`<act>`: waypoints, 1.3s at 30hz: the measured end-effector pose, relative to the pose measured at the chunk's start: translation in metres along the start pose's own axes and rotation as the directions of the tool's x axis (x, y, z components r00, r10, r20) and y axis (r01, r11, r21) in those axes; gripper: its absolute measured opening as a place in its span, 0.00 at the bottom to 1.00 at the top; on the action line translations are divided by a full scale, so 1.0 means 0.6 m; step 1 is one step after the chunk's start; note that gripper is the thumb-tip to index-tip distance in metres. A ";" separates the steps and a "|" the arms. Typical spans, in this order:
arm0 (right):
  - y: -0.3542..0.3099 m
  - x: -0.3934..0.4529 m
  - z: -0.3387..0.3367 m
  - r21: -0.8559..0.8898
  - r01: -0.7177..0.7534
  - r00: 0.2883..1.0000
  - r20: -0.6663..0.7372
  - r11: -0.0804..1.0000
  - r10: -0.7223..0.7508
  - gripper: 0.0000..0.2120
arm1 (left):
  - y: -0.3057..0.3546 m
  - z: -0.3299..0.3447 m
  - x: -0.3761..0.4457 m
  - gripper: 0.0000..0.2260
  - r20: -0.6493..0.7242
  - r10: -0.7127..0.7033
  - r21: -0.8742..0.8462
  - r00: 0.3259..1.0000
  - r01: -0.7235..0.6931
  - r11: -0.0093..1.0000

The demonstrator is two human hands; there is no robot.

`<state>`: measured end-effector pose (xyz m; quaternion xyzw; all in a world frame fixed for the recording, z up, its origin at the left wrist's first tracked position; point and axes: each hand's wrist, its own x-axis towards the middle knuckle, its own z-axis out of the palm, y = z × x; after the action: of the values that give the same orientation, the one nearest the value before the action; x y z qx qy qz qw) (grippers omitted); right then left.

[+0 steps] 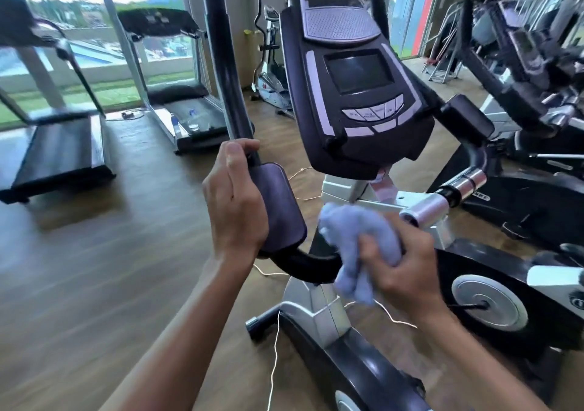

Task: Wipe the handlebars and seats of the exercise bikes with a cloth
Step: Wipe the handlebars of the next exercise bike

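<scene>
At lower centre of the frame, the right hand (pixel 407 265) clenches the soft, light, bunched cloth (pixel 354 246) against the rigid handlebar (pixel 303 262), best gripped wadded in the palm, while the left hand (pixel 235 202) grasps the padded grip (pixel 281 202).

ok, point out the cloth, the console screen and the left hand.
cloth (pixel 357 240): head view, on the bunched blue fabric above the right hand's fingers.
console screen (pixel 358 71): head view, middle of the dark display.
left hand (pixel 235 199): head view, back of the hand gripping the handlebar.
</scene>
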<state>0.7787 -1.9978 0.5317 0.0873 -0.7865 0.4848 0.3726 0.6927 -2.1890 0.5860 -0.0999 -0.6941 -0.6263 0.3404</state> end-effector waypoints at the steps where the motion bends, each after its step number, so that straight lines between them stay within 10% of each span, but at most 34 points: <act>1: -0.008 0.001 -0.005 0.043 -0.068 0.986 -0.149 0.997 0.073 0.08 | -0.002 0.000 0.001 0.22 0.004 0.005 -0.006 1.000 -0.005 1.000; 3: -0.011 0.005 -0.028 -0.063 -0.102 0.950 -0.303 0.993 0.078 0.08 | -0.003 0.001 0.002 0.22 0.017 0.007 -0.016 1.000 -0.007 1.000; 8: -0.013 0.000 0.000 -0.507 0.109 0.943 0.324 0.855 0.072 0.21 | -0.005 -0.001 -0.002 0.22 0.021 -0.020 -0.068 1.000 0.022 0.997; 12: -0.020 0.049 0.042 -0.522 0.003 0.919 0.338 0.853 0.203 0.20 | -0.008 -0.001 0.001 0.22 0.049 -0.065 -0.121 0.997 0.071 0.990; 17: -0.037 -0.037 0.082 -0.316 -0.005 0.999 -0.049 0.949 -0.011 0.10 | -0.008 -0.004 -0.002 0.25 0.049 -0.106 -0.228 0.993 0.114 0.967; 20: -0.045 -0.043 0.111 -0.165 -0.142 0.966 -0.237 0.976 0.100 0.11 | -0.010 -0.004 -0.002 0.25 0.053 -0.107 -0.250 0.993 0.117 0.961; 24: -0.086 0.021 0.100 0.396 -0.295 0.643 -0.591 0.870 0.487 0.13 | -0.016 -0.011 -0.001 0.23 0.081 -0.107 -0.289 0.991 0.126 0.949; 26: -0.124 0.022 0.108 0.294 -0.155 0.745 -0.592 0.943 0.307 0.11 | -0.017 -0.019 0.011 0.24 0.142 -0.164 -0.435 0.976 0.210 0.876; 28: -0.157 0.011 0.147 -0.112 -0.018 0.976 -0.215 0.994 -0.006 0.14 | -0.015 -0.033 0.031 0.28 0.278 -0.236 -0.587 0.931 0.360 0.725; 31: -0.138 0.022 0.190 -0.401 0.191 0.975 0.182 0.896 -0.126 0.24 | -0.015 -0.058 0.055 0.32 0.483 -0.247 -0.631 0.840 0.530 0.567; 39: -0.133 0.006 0.185 -0.261 0.008 0.998 0.067 0.965 0.009 0.24 | -0.009 -0.070 0.057 0.35 0.529 -0.204 -0.630 0.823 0.543 0.555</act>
<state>0.7606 -2.1300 0.5617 0.0536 -0.8555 0.3741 0.3540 0.6786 -2.2393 0.6018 -0.2037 -0.4244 -0.8819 -0.0263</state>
